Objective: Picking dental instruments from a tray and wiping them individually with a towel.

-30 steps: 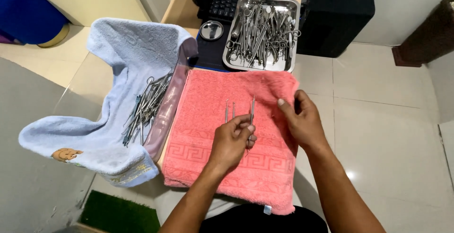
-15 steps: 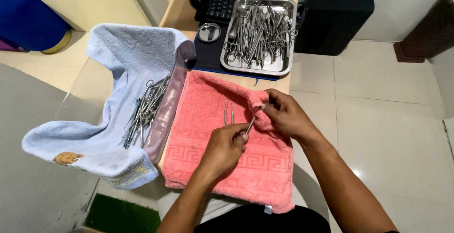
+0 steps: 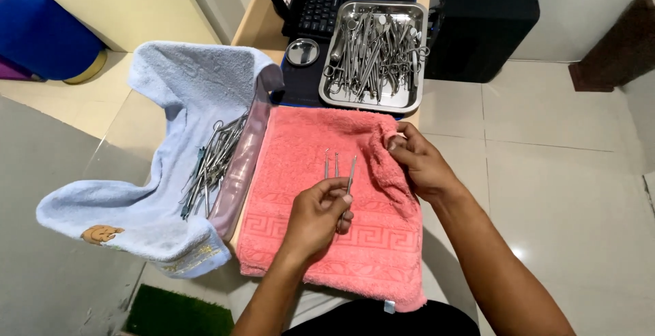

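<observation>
Over the pink towel (image 3: 307, 186): left hand (image 3: 317, 216) pinching a thin metal probe (image 3: 351, 174). Right hand (image 3: 419, 162) gripping a bunched towel fold. Two more probes (image 3: 331, 163) lying just beside.

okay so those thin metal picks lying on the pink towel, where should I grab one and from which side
Probably grip a thin metal pick at the lower handle end of its straight shaft, coming from above on the near side. The picks lie flat on the pink towel, hooked tips pointing towards the steel tray, so the working ends stay clear. The left hand pinches one that way; the right hand bunches the towel.
</observation>
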